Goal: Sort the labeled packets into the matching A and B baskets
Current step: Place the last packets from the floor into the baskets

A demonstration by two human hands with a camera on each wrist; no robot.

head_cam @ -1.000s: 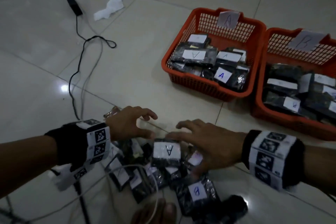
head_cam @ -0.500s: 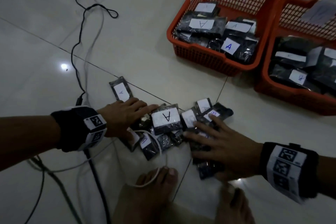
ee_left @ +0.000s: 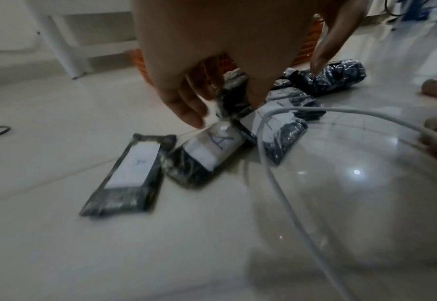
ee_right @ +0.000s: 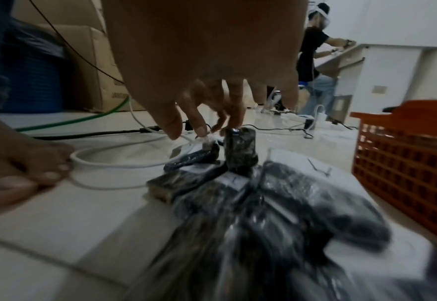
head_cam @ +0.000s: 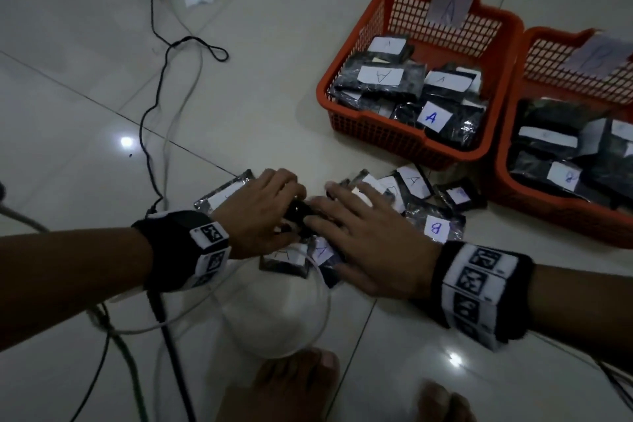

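My left hand (head_cam: 260,212) pinches a dark packet (ee_left: 231,99) mid-frame; my right hand (head_cam: 370,233) lies flat over the pile (head_cam: 411,202), baskets (head_cam: 421,144) at upper right. The white cable (ee_left: 276,173) looping across could snag a lift.

My views are dim, lamp glare spotting the glossy floor (head_cam: 125,142) at nine o'clock, wrist pictures blurred and edge-warped.
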